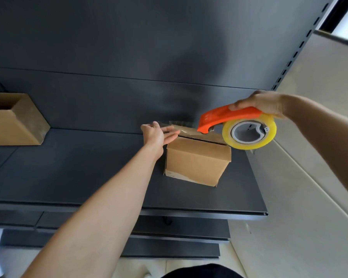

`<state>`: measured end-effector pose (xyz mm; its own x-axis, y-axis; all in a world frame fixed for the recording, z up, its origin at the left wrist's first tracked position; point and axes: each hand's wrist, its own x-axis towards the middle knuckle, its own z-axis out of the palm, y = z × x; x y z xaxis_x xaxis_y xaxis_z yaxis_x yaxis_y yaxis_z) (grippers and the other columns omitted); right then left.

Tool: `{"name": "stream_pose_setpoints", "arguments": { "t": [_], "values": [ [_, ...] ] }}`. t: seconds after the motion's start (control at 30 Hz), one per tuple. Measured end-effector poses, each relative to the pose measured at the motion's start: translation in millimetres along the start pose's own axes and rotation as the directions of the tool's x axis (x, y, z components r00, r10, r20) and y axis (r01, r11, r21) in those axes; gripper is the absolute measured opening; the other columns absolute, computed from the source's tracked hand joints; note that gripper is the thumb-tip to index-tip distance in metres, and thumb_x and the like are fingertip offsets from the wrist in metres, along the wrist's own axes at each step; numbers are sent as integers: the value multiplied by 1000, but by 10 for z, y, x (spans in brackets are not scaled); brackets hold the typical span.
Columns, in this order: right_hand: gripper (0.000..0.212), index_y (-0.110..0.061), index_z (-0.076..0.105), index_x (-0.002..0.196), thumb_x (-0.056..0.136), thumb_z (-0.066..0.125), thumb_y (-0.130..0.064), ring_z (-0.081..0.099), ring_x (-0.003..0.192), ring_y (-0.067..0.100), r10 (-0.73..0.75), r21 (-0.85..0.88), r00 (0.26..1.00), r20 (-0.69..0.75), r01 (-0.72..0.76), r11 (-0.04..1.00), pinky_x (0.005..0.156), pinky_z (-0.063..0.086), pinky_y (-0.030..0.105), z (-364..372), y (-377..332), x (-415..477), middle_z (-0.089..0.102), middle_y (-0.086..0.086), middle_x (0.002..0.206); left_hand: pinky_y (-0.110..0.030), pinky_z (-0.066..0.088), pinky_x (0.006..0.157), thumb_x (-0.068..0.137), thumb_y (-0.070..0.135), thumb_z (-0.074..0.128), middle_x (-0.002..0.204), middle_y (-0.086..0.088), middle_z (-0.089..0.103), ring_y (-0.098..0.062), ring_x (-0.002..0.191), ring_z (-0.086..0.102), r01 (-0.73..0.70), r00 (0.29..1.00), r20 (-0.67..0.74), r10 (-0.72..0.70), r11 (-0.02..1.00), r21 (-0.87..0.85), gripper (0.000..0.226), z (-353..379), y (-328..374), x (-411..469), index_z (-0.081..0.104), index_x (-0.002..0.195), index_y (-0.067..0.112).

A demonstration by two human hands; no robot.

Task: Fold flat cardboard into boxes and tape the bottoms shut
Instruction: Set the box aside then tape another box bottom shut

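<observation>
Cardboard box (197, 161) under left hand (159, 135) pressing tape (186, 129) open-fingered; right hand (263, 103) grips orange dispenser (225, 117).

The box (197, 161) is plain brown corrugated cardboard, matt, with a pale paper label patch low on its front. The tape dispenser (225, 117) is smooth orange plastic with a slight sheen; its tape roll (249, 131) is glossy yellowish clear film on a grey plastic core. The shelf (88, 173) looks like dark grey matt metal. A second box (14, 121) is matt brown cardboard too.
</observation>
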<state>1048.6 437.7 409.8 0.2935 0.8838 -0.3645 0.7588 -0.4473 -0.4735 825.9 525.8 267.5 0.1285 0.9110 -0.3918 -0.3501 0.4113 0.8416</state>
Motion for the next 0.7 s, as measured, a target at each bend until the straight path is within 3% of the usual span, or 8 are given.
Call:
{"name": "stream_pose_setpoints", "arguments": {
  "t": [0.1, 0.27, 0.47, 0.7],
  "values": [
    [45, -13, 69, 84, 77, 65, -58, 63, 75, 21, 61, -27, 998, -11, -61, 998, 77, 44, 32, 183, 152, 86, 70, 8, 88, -40, 60, 71, 105, 19, 25, 94, -22, 67, -29, 72, 72, 1, 1000, -4, -1, 1000, 28, 11, 2, 6, 1, 27, 116, 17],
    [50, -14, 67, 93, 74, 67, -60, 62, 82, 22, 88, -19, 995, -44, -88, 996, 80, 43, 33, 193, 101, 122, 67, 6, 92, -38, 60, 66, 105, 17, 23, 100, -24, 66, -31, 69, 71, 26, 999, -30, -25, 999, 31, 23, 54, 40, -11, 25, 127, 13],
    [47, -15, 69, 97, 72, 71, -55, 67, 89, 27, 40, 180, 998, -49, -30, 983, 94, 50, 42, 327, 5, 185, 71, 8, 98, -40, 60, 69, 105, 19, 21, 98, -25, 68, -30, 71, 72, 52, 998, -39, -52, 999, 6, 36, 14, 30, -23, 17, 140, 12],
    [42, -18, 65, 79, 74, 66, -60, 63, 79, 21, 33, 80, 998, -59, -28, 996, 84, 48, 35, 314, 42, 180, 66, 2, 85, -35, 59, 61, 105, 20, 26, 89, -16, 67, -28, 64, 70, -12, 992, -120, 39, 976, 217, 11, -299, 99, 76, 27, 113, 14]
  ]
}}
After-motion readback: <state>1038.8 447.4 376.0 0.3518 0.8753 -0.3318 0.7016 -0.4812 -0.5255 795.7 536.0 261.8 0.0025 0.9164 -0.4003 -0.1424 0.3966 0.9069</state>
